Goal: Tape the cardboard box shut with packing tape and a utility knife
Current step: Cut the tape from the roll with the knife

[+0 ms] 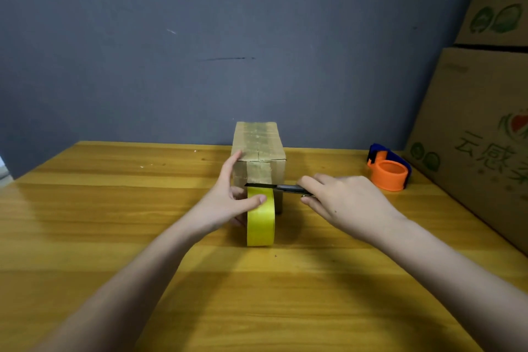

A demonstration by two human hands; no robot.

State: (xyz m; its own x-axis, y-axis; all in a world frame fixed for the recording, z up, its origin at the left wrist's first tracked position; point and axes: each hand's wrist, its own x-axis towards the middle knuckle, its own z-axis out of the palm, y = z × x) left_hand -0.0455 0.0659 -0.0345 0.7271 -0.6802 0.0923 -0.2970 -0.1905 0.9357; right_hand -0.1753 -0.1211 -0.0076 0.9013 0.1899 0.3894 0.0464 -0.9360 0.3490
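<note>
small cardboard box (258, 148) on wooden table (114, 208), tape strip down its near face. left hand (228, 197) grips yellow tape roll (260, 223) standing just before box. right hand (340, 200) closed around knife (274, 186), blade across tape above roll.

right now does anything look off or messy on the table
Nothing is spilled or broken. A few pale crumbs lie on the wooden table behind the left hand, and an orange and blue tape dispenser sits unused at far right while the right hand uses a utility knife.
</note>
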